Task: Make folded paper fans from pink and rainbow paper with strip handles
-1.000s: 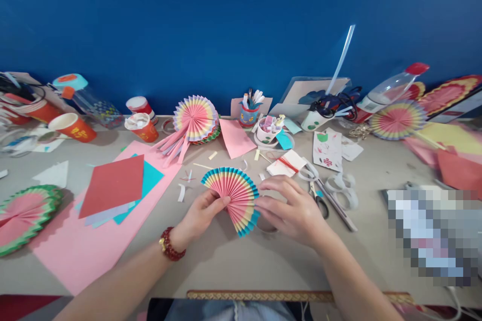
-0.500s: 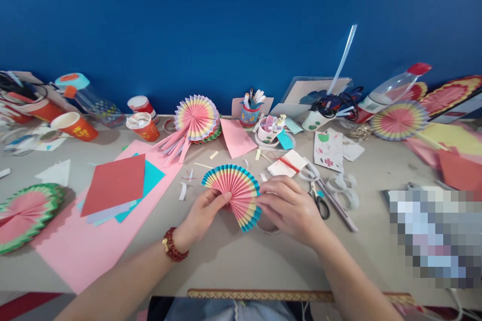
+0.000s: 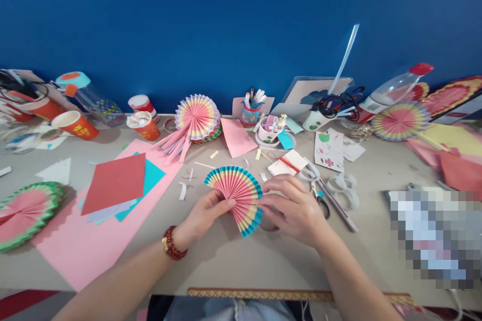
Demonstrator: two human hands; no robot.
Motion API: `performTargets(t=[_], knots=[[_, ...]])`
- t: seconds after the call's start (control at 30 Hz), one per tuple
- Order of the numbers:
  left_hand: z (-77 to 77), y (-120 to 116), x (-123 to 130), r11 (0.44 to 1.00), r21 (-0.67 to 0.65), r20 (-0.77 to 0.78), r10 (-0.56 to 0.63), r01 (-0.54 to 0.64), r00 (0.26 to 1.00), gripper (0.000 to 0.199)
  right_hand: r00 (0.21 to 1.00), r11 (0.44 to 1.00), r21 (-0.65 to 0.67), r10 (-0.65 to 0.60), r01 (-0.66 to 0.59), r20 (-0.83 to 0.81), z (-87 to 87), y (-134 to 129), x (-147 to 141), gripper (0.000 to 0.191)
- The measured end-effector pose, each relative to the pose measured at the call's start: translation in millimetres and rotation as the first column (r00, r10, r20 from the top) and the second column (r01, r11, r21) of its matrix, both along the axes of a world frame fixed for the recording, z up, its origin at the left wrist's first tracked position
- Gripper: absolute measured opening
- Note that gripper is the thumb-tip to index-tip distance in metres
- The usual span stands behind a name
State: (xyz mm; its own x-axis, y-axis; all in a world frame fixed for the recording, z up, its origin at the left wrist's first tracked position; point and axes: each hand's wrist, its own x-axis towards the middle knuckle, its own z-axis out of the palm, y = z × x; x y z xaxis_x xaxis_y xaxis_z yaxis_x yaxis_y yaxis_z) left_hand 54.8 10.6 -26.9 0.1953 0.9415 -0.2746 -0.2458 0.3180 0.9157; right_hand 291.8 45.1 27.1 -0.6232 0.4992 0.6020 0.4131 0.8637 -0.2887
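A pleated paper fan, pink at the centre with cream and blue bands toward its edge, is spread over the middle of the desk. My left hand pinches it near its centre, the thumb lying across the folds and the other fingers partly hidden behind. At the fan's right edge, my right hand grips the pleats between thumb and fingers. Scissors with black handles lie just beyond the right hand. Left of the fan rest small white paper scraps.
Coloured paper sheets lie on the left, beside a green-edged pleated fan. Along the blue wall stand an orange paper cup, a pleated rosette, a pen holder and a bottle. A pixelated object is at right.
The fan and both hands have shifted slightly right and down in view. Both hands keep their hold on the fan.
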Motion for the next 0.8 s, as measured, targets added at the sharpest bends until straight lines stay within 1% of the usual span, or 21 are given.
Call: performTargets(t=[0.1, 0.2, 0.33, 0.43, 0.57, 0.7, 0.8], knots=[[0.6, 1, 1, 1.0, -0.003, -0.002, -0.002, 0.002, 1.0, 0.039, 1.0, 1.0, 0.0, 0.002, -0.002, 0.031, 1.1, -1, -1, 0.012], [3.0, 2, 1, 1.0, 0.018, -0.036, -0.009, 0.009, 0.999, 0.042, 0.997, 1.0, 0.001, -0.015, 0.015, 0.07, 0.9, -1, -1, 0.016], [9.0, 2, 5, 0.99, 0.098, -0.093, -0.093, 0.102, 0.991, 0.039, 0.993, 0.999, 0.034, -0.045, 0.041, 0.112, -2.1, -4, -7, 0.014], [11.3, 0, 9, 0.981, 0.131, -0.1, -0.129, 0.142, 0.987, 0.034, 0.991, 0.992, 0.107, -0.078, 0.066, 0.112, -6.6, -8, -16, 0.01], [10.5, -3, 12, 0.983, 0.119, -0.106, -0.128, 0.141, 0.986, 0.034, 0.99, 0.981, 0.181, -0.094, 0.075, 0.104, -12.1, -12, -26, 0.014], [8.3, -3, 10, 0.984, 0.105, -0.092, -0.134, 0.143, 0.987, 0.035, 0.991, 0.984, 0.174, -0.067, 0.046, 0.117, -8.5, -10, -21, 0.013], [6.2, -1, 4, 0.997, 0.055, -0.098, -0.047, 0.053, 0.994, 0.036, 0.992, 0.985, 0.159, -0.082, 0.066, 0.099, -0.6, -3, -9, 0.009]])
